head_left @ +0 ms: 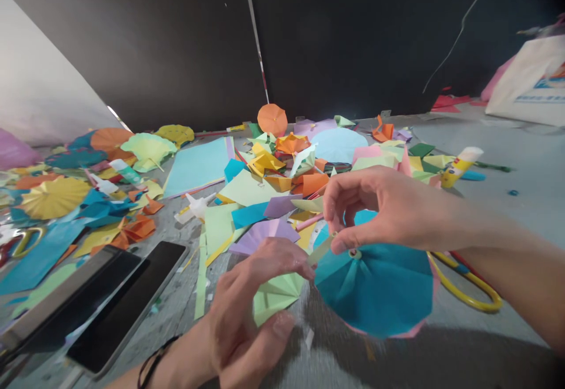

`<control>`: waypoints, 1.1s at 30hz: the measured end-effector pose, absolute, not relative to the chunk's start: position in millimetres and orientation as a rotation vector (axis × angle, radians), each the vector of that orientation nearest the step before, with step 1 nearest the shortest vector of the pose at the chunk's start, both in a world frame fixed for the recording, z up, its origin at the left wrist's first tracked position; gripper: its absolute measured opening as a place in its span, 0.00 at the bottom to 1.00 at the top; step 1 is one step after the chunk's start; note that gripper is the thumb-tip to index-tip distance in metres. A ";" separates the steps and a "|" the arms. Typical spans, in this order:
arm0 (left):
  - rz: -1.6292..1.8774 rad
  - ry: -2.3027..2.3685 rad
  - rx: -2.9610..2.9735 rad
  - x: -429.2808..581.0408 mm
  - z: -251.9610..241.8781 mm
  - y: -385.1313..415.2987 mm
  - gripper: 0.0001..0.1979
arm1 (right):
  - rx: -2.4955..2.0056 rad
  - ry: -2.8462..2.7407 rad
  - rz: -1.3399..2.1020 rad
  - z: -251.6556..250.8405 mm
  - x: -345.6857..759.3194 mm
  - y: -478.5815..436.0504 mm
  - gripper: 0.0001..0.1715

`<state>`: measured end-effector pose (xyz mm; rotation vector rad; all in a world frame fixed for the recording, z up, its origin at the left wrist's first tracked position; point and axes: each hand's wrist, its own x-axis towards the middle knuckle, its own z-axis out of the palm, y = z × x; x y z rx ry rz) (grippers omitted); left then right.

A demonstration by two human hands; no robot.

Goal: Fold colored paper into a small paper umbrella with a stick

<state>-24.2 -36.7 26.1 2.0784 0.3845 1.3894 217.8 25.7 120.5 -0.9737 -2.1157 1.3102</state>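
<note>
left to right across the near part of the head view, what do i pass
black phone → left hand → green pleated paper → pale strip → blue paper umbrella → yellow scissors handle

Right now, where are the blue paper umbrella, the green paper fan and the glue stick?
blue paper umbrella [375, 295], head view, on its pleated top.
green paper fan [276, 298], head view, on its folded middle.
glue stick [457, 170], head view, on its yellow tube.
</note>
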 end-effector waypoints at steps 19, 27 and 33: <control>1.201 0.520 2.213 -27.9 27.5 -33.7 0.22 | -0.953 -2.227 1.173 113.1 219.5 29.0 0.12; 1.017 0.668 2.292 -35.9 24.6 -38.9 0.23 | -1.089 -2.461 1.057 108.1 223.1 31.2 0.08; 1.325 0.629 2.120 -27.8 16.5 -36.0 0.23 | -1.128 -2.458 0.991 104.2 224.5 31.3 0.09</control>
